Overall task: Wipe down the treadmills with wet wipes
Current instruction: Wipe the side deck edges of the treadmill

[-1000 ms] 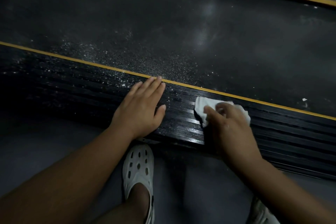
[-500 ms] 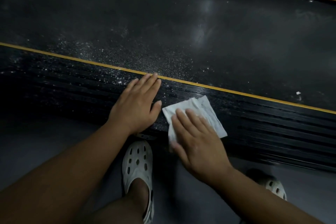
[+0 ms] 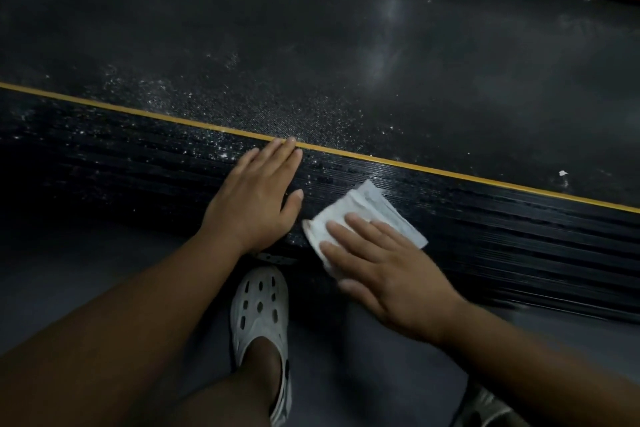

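Mid-wipe on the treadmill's ribbed black side rail point(image 3: 502, 236), just right of centre in the frame. Pressing a white wet wipe point(image 3: 372, 206) flat onto the ribs with the right hand point(image 3: 388, 274), fingers straight and slightly spread over its lower half, not curled round it. Bracing with the left hand point(image 3: 256, 198), flat and empty on the rail just left of the wipe, fingertips reaching the yellow stripe point(image 3: 450, 172) that edges the belt point(image 3: 346, 62).

Judged well short of done: white specks point(image 3: 207, 107) scattered over rail and belt toward the centre left. Next, probably dragging the wipe left along the ribs, which calls for steady downward pressure and for shifting the bracing hand out of the path.

About the wipe: folded into a rough rectangle, creased, its upper right corner poking toward the stripe. Thin and limp by the look of it, likely to bunch under a sideways push. Below, a white clog point(image 3: 259, 308) on the grey floor point(image 3: 69, 270).
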The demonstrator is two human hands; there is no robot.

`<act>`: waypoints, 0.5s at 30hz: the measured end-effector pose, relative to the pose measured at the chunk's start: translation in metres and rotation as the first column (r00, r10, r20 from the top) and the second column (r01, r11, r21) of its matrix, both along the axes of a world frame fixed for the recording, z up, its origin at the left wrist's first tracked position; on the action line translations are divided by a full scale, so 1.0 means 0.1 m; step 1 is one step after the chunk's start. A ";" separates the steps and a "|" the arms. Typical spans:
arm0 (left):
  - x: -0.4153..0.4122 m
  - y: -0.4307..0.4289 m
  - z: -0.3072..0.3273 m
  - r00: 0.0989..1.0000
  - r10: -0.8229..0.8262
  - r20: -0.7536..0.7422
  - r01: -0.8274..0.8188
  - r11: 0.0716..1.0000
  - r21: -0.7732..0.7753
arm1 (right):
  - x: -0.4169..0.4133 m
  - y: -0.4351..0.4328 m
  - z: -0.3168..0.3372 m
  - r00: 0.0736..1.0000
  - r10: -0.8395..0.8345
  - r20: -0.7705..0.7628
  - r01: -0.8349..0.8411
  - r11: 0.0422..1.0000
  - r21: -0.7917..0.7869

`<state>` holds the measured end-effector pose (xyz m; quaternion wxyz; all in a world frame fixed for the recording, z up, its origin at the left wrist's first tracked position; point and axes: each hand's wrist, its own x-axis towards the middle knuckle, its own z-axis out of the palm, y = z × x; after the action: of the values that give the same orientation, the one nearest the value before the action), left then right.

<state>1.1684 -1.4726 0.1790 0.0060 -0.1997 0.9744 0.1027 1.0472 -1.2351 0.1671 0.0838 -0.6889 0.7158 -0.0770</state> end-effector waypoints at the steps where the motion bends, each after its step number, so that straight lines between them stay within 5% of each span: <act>1: 0.01 0.00 0.00 1.000 0.000 0.002 0.000 1.000 0.003 | -0.14 0.16 0.00 0.999 0.036 -0.022 -0.036 0.999 0.005; 15: 0.01 0.00 -0.01 1.000 0.002 0.006 -0.002 1.000 0.004 | -0.50 0.35 0.02 0.997 0.077 -0.009 -0.078 0.997 -0.014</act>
<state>1.1693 -1.4723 0.1783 0.0093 -0.2010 0.9740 0.1040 0.9971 -1.2001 0.1688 0.0786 -0.7171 0.6884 -0.0760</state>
